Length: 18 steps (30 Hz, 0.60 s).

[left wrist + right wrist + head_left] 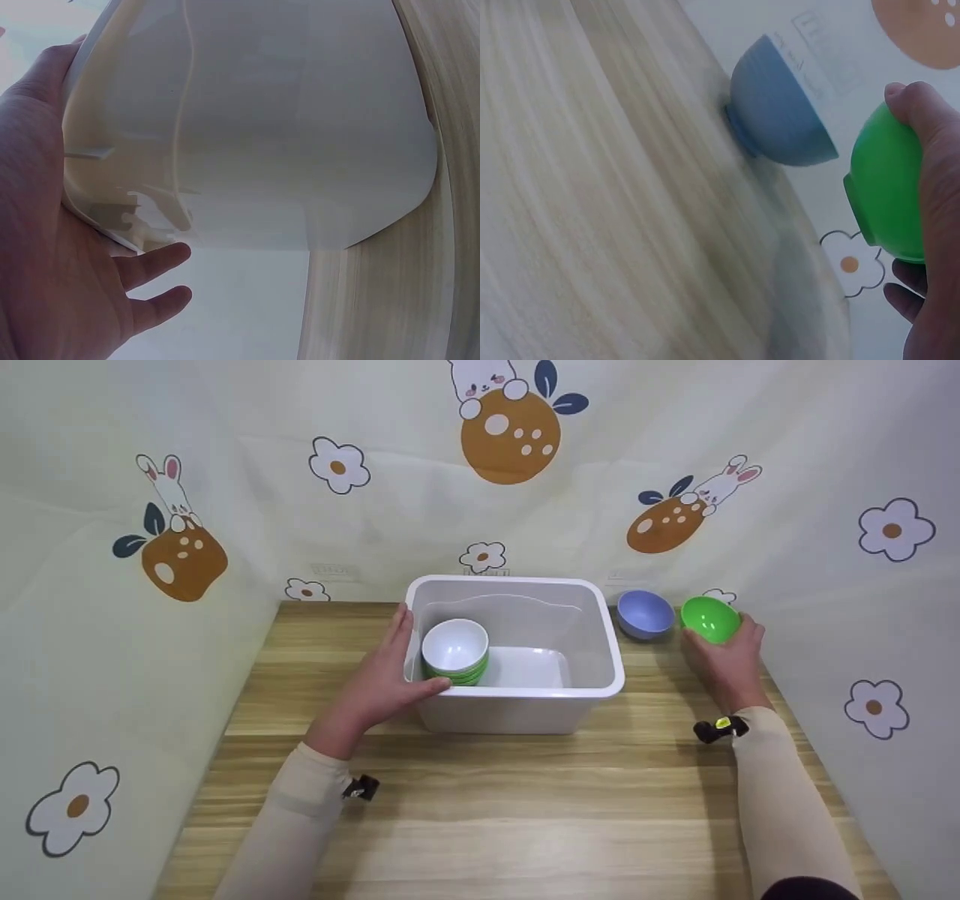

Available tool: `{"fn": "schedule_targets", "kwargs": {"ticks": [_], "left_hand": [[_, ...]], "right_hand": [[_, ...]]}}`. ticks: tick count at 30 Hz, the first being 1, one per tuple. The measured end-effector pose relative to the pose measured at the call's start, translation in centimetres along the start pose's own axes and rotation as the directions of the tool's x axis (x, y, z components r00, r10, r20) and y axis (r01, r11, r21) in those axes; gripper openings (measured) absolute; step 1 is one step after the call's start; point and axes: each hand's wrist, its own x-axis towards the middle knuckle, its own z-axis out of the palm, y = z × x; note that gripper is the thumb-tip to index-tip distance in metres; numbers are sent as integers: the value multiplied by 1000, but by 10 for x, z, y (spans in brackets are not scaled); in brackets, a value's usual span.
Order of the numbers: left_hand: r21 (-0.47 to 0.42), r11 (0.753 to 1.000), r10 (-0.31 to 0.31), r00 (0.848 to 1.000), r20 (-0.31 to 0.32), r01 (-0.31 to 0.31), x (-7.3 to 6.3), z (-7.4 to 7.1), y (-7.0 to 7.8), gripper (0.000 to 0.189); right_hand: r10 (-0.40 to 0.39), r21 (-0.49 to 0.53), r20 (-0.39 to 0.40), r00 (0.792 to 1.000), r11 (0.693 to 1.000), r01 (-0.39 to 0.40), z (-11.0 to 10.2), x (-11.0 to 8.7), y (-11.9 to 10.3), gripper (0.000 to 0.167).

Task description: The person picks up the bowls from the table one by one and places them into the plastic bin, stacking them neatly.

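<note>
My right hand (731, 660) holds a green bowl (711, 619) by its rim and side. In the right wrist view the bowl (889, 187) is above the table, its foot showing. A blue bowl (645, 615) stands to its left. My left hand (379, 679) rests against the left front corner of a white plastic bin (510, 712). Its thumb lies over the front rim, and the fingers stretch along the left side. Inside the bin, at the left, sits a stack of bowls with a white bowl (456, 645) on top and green bowls (461, 678) beneath.
The bin stands on a wood-grain table (510, 810) near its back edge. A cream cloth (405, 510) printed with rabbits, fruit and flowers hangs behind the table and along both sides.
</note>
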Motion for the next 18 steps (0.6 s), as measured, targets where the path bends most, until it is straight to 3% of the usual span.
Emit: {"fn": "schedule_targets", "kwargs": {"ticks": [8, 18], "left_hand": [[49, 999, -2, 1000, -8, 2, 1, 0, 0, 139], [150, 989, 15, 1000, -10, -14, 1, -1, 1, 135]], "right_hand": [[-76, -46, 30, 997, 996, 78, -4, -6, -18, 118], [-93, -24, 87, 992, 995, 95, -6, -17, -45, 122]]}}
